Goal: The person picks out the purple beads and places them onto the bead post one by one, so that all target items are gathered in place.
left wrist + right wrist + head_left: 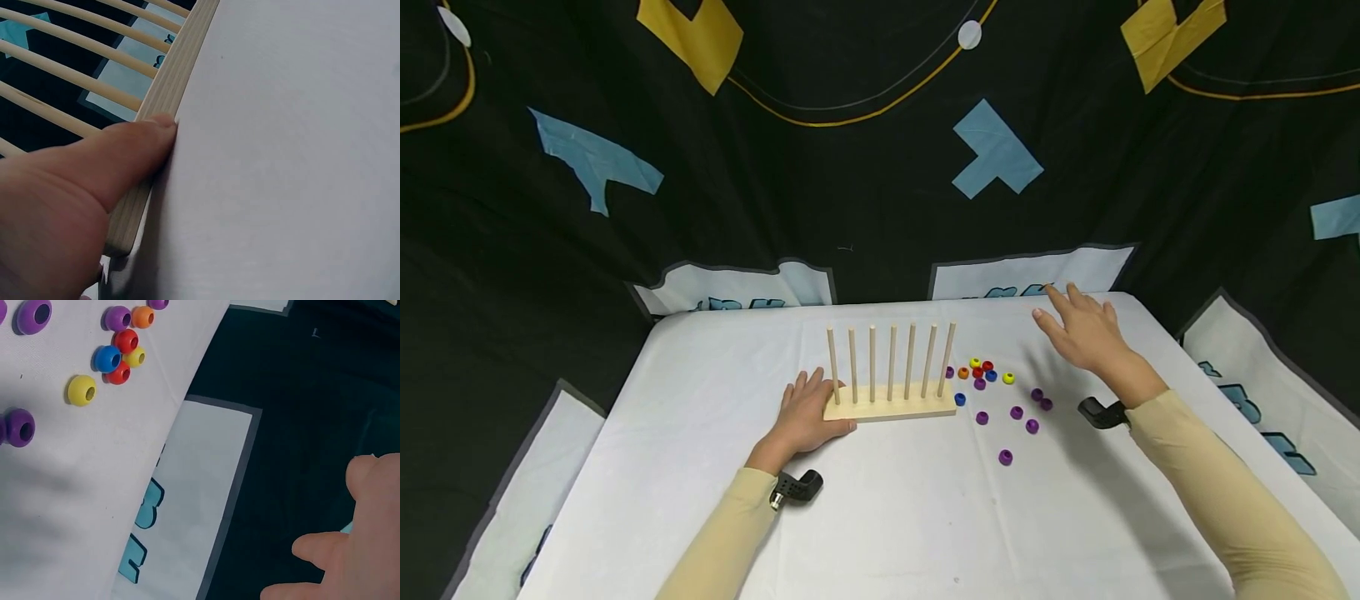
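A wooden peg rack (891,408) with several upright pegs stands on the table, its pegs bare. My left hand (805,412) holds the rack's left end, the thumb (140,140) lying along the front edge of the base. The other fingers reach round the end and back, partly hidden. My right hand (1086,333) hovers over the table's far right part, fingers spread and nothing in them. Loose beads lie between it and the rack: purple beads (1032,426), blue beads (960,399), red beads (127,340), yellow beads (82,390) and an orange bead (143,317).
A white cloth covers the table (880,517). Behind its far edge hangs a dark curtain (820,208) with yellow and blue shapes. One purple bead (1005,457) lies nearer the front than the others. Each wrist wears a black camera mount (801,486).
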Demonstrator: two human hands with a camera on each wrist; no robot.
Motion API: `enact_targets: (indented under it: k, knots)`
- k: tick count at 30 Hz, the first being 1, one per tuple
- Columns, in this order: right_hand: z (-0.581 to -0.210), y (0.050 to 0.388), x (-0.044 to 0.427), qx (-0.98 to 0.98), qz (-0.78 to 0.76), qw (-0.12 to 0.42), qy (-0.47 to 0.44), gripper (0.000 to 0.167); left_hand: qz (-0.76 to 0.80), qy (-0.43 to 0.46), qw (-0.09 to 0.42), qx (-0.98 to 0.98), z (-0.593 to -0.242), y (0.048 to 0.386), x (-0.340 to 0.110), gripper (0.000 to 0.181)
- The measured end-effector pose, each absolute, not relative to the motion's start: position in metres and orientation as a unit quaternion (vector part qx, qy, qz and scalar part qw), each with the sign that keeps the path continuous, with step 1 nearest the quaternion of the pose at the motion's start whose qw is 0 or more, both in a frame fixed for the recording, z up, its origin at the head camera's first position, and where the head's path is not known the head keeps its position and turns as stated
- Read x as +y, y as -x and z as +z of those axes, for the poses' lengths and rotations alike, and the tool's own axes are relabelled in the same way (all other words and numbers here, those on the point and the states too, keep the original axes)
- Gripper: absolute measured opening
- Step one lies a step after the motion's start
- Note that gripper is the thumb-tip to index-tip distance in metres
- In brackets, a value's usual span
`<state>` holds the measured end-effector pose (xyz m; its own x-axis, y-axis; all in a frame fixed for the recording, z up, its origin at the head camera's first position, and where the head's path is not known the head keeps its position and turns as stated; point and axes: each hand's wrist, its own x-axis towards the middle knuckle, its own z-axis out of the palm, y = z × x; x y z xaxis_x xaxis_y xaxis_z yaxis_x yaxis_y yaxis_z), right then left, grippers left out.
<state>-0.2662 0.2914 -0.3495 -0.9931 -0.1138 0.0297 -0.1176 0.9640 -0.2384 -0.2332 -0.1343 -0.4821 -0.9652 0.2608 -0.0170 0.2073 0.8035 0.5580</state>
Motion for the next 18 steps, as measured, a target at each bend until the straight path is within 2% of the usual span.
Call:
enact_targets:
  k: [18]
  knots:
    - [-0.379,0.243,0.313,-0.978,0.203,0.018,-0.053,0.071,0.3,-0.119,0.045,0.946,-0.485,0.234,-0.135,0.07]
